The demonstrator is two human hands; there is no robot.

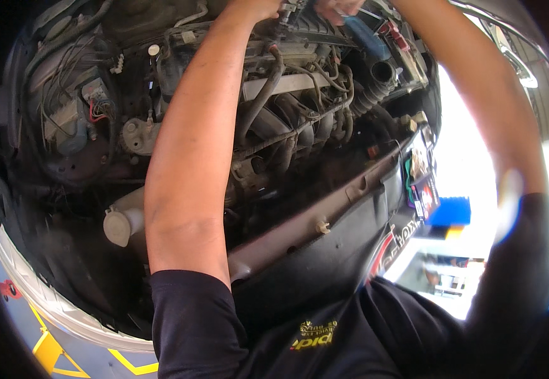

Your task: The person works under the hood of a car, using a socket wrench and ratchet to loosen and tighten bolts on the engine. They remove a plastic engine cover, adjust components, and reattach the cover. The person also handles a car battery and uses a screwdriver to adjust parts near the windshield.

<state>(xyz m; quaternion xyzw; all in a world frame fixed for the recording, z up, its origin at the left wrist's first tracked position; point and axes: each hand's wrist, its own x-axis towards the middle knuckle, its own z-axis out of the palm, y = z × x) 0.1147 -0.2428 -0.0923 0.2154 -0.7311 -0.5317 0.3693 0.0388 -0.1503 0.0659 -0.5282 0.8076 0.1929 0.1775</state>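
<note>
Both my arms reach over an open car engine bay to the top of the view. My left hand (258,7) is partly cut off by the upper edge; its fingers look closed at a metal fitting (288,14) above a dark hose (273,69). Just to the right, my right hand (339,7) has curled fingers, and what they hold is hard to make out. A thin metal shaft (370,12) shows beside it. Right below that hand lies a blue tube-like thing (364,38), next to a red part (394,35).
Around my arms lie the dusty engine with its intake pipes (287,129), a ribbed air hose (375,88), loose wiring (97,107) and a white-capped reservoir (119,226). A dark cover (325,252) lines the front edge. Small boxes (424,192) sit at the right.
</note>
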